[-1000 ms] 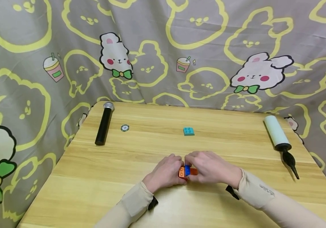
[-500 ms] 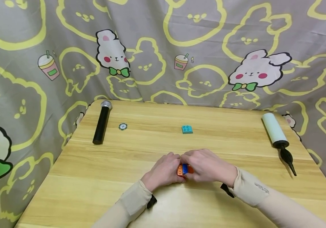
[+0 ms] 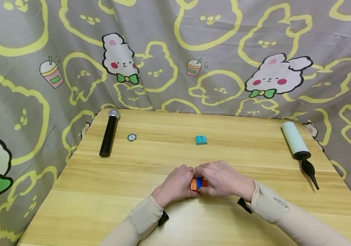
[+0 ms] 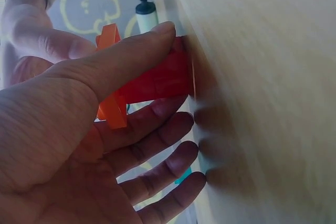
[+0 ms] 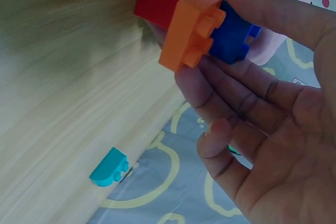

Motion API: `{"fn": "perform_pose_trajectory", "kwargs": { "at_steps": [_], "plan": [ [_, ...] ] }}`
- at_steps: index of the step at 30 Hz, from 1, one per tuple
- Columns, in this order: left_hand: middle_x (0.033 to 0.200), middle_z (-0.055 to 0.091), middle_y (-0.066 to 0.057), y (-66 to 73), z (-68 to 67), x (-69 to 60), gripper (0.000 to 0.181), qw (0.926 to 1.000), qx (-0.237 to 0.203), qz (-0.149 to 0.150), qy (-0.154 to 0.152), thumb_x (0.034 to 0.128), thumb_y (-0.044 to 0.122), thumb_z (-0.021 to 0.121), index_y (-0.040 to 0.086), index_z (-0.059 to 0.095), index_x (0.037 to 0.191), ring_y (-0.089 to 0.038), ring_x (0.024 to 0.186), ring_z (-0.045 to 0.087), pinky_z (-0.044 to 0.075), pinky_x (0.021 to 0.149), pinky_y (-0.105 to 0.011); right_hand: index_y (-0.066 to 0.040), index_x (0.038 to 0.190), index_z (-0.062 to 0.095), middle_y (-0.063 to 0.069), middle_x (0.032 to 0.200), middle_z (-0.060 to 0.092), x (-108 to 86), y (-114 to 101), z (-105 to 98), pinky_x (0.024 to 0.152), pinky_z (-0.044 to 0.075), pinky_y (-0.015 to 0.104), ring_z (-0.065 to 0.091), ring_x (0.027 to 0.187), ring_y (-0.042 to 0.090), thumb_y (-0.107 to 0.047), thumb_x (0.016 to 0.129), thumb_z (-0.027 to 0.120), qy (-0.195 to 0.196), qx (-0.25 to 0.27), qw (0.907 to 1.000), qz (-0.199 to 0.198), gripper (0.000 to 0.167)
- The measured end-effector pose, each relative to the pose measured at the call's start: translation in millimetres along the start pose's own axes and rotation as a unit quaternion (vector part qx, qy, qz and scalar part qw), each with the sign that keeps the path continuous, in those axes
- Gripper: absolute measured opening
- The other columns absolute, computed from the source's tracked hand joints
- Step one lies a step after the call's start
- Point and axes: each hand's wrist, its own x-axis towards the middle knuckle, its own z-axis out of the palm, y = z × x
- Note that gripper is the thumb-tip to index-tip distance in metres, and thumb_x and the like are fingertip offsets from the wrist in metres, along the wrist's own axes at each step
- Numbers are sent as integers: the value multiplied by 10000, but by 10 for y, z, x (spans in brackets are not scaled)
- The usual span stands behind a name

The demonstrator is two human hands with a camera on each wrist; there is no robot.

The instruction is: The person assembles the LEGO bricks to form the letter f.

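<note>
A patterned curtain (image 3: 163, 24) hung behind a wooden table (image 3: 86, 198), where a hand pump (image 3: 295, 140) lay toward the right edge and a black microphone (image 3: 109, 135) toward the left. Close together at the near middle, the left hand (image 3: 175, 184) gripped a red brick (image 4: 157, 80) between thumb and fingers at the tabletop, while the right hand (image 3: 223, 179) pinched a blue brick (image 5: 228, 35) against the studs of the orange brick (image 5: 186, 30) topping the red one. Beyond them lay a teal brick (image 3: 200, 140) and, near the microphone, a round chip (image 3: 131, 137).
</note>
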Motion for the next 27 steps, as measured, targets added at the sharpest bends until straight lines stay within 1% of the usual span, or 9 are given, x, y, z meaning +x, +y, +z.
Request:
{"fn": "perform_pose_trajectory", "kwargs": {
  "at_steps": [5, 8, 11, 13, 15, 17, 20, 24, 27],
  "plan": [
    [810, 525, 94, -4, -2, -1, 446, 10000, -6, -37, -18, 713, 463, 855, 153, 652, 962, -122, 734, 450, 366, 624, -235, -196, 826, 566, -95, 727, 517, -1, 27, 11, 501, 372, 237, 437, 589, 27, -262, 770, 804, 65, 206, 9998, 29, 254],
    [803, 523, 96, -9, 0, 1, 426, 10000, 4, -7, -19, 727, 474, 841, 164, 648, 945, -119, 730, 447, 365, 619, -233, -202, 838, 583, -86, 737, 544, -6, 58, 14, 516, 385, 241, 450, 607, 30, -317, 769, 815, 51, 365, 9993, 81, 268],
    [804, 527, 93, -12, 1, -2, 413, 10000, -21, -10, -26, 742, 490, 825, 167, 649, 930, -117, 732, 451, 368, 619, -231, -212, 909, 638, -101, 808, 599, 6, 117, -22, 571, 430, 252, 519, 678, 49, -463, 774, 810, -70, 675, 9976, 111, 332],
    [812, 524, 95, -13, -6, -6, 418, 10000, -4, -54, -60, 738, 498, 829, 166, 648, 917, -113, 742, 451, 370, 624, -229, -199, 992, 674, -99, 894, 639, 35, 188, -82, 631, 468, 275, 578, 755, 85, -552, 772, 782, -128, 912, 9956, 151, 429],
    [813, 519, 89, -10, -16, -6, 426, 9999, 32, -98, -88, 731, 502, 836, 157, 654, 903, -118, 745, 453, 374, 621, -232, -176, 1074, 687, -90, 976, 661, 84, 286, -173, 697, 493, 308, 621, 840, 137, -581, 776, 763, -128, 1138, 9931, 265, 509],
    [824, 523, 83, -6, -26, -1, 442, 9998, 100, -116, -111, 723, 506, 843, 143, 663, 901, -121, 754, 457, 382, 626, -232, -152, 1119, 682, -65, 1023, 668, 145, 422, -263, 740, 499, 335, 636, 890, 182, -558, 792, 761, -83, 1229, 9914, 442, 528],
    [841, 532, 75, 1, -29, 9, 462, 9996, 180, -131, -164, 724, 512, 841, 127, 673, 917, -124, 767, 466, 396, 638, -231, -139, 1121, 686, -29, 1031, 677, 247, 669, -345, 753, 506, 354, 642, 895, 210, -503, 793, 788, 0, 1141, 9908, 731, 500],
    [848, 531, 79, 11, -15, 14, 464, 9993, 235, -160, -246, 732, 521, 832, 128, 674, 922, -120, 779, 475, 405, 648, -228, -93, 1137, 685, 53, 1048, 686, 374, 984, -342, 767, 511, 397, 647, 905, 255, -404, 783, 832, 5, 981, 9890, 1105, 493],
    [839, 524, 83, 20, -6, 14, 459, 9993, 240, -146, -261, 735, 522, 829, 131, 673, 918, -119, 778, 474, 402, 648, -228, -56, 1192, 657, 103, 1088, 675, 457, 1147, -283, 806, 503, 448, 640, 951, 296, -319, 777, 850, -32, 860, 9870, 1354, 528]
  ]
}}
